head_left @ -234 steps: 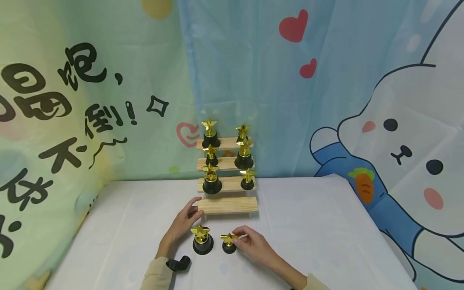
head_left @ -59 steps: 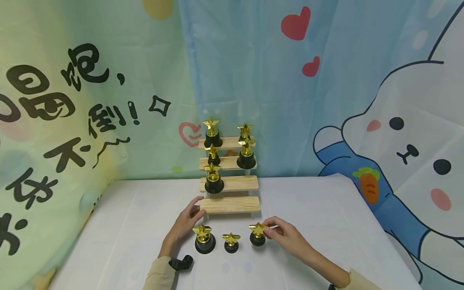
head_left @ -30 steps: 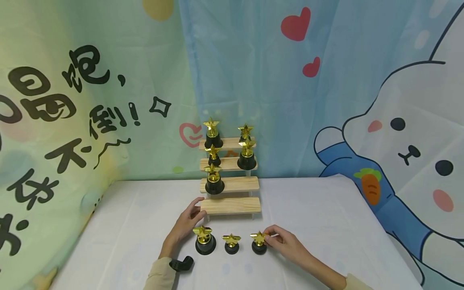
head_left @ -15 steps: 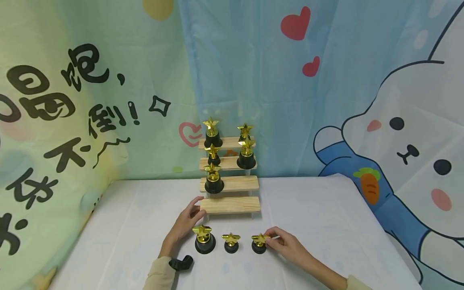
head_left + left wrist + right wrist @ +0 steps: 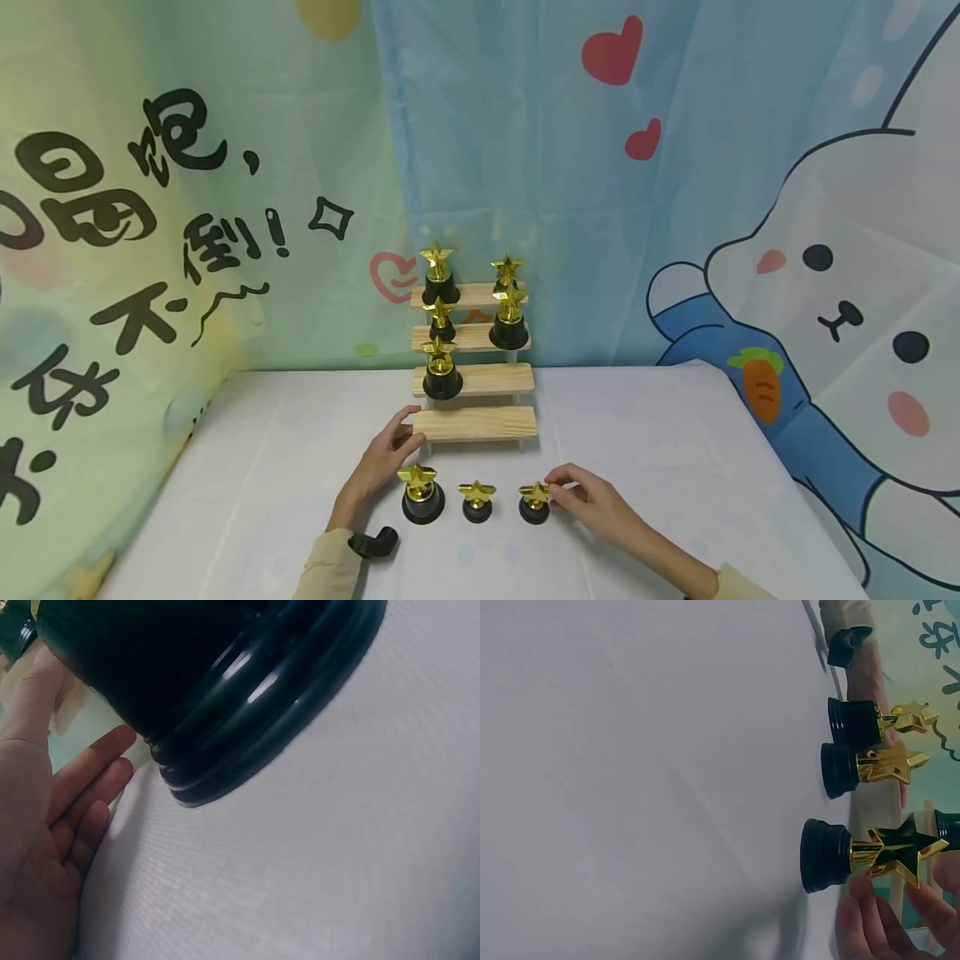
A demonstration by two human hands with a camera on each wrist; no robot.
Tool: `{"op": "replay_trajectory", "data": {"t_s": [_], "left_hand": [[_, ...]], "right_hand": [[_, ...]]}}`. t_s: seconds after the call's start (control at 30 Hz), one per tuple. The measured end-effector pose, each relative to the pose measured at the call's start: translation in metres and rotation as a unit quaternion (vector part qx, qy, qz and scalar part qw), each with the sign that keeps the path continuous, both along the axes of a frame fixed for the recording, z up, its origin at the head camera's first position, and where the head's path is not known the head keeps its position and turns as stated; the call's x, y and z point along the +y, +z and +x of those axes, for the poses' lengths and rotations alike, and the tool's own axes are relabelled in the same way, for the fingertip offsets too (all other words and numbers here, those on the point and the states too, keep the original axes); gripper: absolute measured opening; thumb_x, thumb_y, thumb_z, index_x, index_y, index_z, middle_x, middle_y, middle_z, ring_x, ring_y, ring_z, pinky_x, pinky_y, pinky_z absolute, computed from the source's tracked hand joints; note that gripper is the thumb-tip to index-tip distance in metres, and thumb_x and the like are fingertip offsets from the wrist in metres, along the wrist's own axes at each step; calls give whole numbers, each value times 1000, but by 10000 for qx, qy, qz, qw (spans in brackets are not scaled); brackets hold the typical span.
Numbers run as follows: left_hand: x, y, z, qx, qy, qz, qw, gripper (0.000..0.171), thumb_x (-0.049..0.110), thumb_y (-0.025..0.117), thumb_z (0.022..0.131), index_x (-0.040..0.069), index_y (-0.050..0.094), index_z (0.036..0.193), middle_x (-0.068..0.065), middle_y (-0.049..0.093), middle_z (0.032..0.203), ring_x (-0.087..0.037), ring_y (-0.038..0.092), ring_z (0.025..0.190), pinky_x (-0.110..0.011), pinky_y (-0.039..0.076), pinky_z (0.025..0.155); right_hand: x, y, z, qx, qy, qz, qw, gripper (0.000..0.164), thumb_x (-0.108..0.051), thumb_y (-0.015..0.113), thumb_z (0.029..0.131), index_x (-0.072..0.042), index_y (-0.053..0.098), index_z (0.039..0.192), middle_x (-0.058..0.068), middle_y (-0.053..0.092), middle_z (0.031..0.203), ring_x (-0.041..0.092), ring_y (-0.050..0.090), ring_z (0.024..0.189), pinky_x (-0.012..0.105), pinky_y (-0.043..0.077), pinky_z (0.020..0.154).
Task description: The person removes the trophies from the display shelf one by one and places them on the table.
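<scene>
In the head view, three gold star trophies with black bases stand in a row on the white table: a larger left trophy, a small middle trophy and a small right trophy. My right hand pinches the star of the right one, whose base is down on the cloth. My left hand holds the left end of the lowest step of a wooden display stand, thumb at the front corner. The left wrist view shows a black trophy base close up, beside the loosely bent fingers.
Several more trophies stand on the stand's upper steps: two on the top step, two on the second step, and one at the left of the third step. A printed curtain hangs behind the table.
Earlier my right hand was at the middle trophy, and another stood on the third step's right. That one is now on the table, lowered over the last two seconds. My left hand stays put.
</scene>
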State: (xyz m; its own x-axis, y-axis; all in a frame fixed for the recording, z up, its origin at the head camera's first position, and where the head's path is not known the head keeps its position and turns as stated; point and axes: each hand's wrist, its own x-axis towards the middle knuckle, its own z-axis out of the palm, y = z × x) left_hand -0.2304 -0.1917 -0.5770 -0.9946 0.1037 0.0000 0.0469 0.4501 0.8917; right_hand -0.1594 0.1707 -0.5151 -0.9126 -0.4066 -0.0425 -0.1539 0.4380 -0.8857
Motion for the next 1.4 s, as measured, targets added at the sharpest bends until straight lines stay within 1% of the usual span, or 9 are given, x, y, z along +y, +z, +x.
{"op": "replay_trajectory", "data": {"t_s": [0.17, 0.4, 0.53, 0.73, 0.87, 1.03, 1.13, 1.23, 1.4], "left_hand": [[0, 3, 2, -36, 27, 65, 10000, 61, 43, 64, 92, 25, 41, 145, -8, 70, 115, -20, 65, 106, -44, 48, 95], [0, 3, 2, -40, -5, 68, 10000, 59, 41, 63, 93, 26, 42, 145, -8, 70, 114, -19, 64, 106, -41, 48, 95], [0, 3, 2, -16, 14, 59, 10000, 59, 41, 64, 92, 26, 41, 145, -8, 70, 114, -19, 64, 106, -41, 48, 94], [0, 2, 3, -13, 37, 78, 10000, 57, 40, 64, 92, 28, 43, 144, -7, 71, 112, -18, 65, 104, -39, 48, 92], [1, 4, 4, -44, 61, 55, 10000, 55, 39, 64, 92, 31, 43, 142, -6, 71, 111, -17, 64, 102, -38, 48, 93], [1, 6, 2, 42, 3, 134, 9999, 58, 38, 63, 93, 25, 42, 145, -8, 71, 112, -18, 64, 103, -38, 48, 91], [1, 6, 1, 80, -19, 126, 9999, 60, 39, 63, 93, 23, 41, 146, -9, 71, 114, -19, 65, 104, -38, 48, 91], [1, 6, 1, 37, -4, 119, 9999, 59, 40, 63, 93, 24, 42, 145, -8, 71, 114, -19, 64, 103, -37, 48, 90], [1, 4, 4, -40, 11, 117, 9999, 59, 40, 63, 93, 25, 42, 145, -8, 70, 114, -17, 64, 103, -36, 48, 89]], "right_hand": [[-1, 6, -4, 193, -51, 314, 9993, 27, -26, 56, 99, -3, 62, 113, 13, 67, 108, 22, 69, 85, 22, 50, 69], [-1, 17, -14, 504, -327, 637, 9962, 25, -29, 57, 98, -9, 63, 112, 6, 66, 107, 13, 67, 86, 22, 51, 72], [-4, 30, -21, 606, -432, 745, 9944, 21, -28, 59, 97, -13, 64, 111, 5, 66, 107, 13, 66, 88, 22, 51, 74], [-12, 44, -33, 920, -371, 860, 9913, 24, -26, 60, 97, -9, 64, 113, 4, 66, 108, 15, 65, 93, 23, 52, 78], [-17, 50, -44, 1216, -290, 856, 9885, 25, -26, 59, 97, -8, 65, 113, 5, 66, 109, 17, 65, 95, 29, 53, 81], [-25, 58, -66, 1492, -316, 863, 9845, 23, -23, 58, 98, -7, 65, 112, 7, 66, 109, 21, 65, 97, 37, 53, 84], [-32, 63, -79, 1586, -381, 833, 9831, 22, -22, 58, 98, -6, 65, 112, 9, 67, 108, 24, 65, 97, 40, 54, 85], [-39, 67, -88, 1654, -368, 784, 9824, 24, -21, 57, 98, -4, 65, 113, 11, 67, 109, 25, 65, 97, 41, 54, 84], [-54, 72, -97, 1606, -157, 697, 9844, 28, -23, 56, 99, -3, 64, 117, 13, 67, 111, 26, 66, 97, 40, 54, 84]]}}
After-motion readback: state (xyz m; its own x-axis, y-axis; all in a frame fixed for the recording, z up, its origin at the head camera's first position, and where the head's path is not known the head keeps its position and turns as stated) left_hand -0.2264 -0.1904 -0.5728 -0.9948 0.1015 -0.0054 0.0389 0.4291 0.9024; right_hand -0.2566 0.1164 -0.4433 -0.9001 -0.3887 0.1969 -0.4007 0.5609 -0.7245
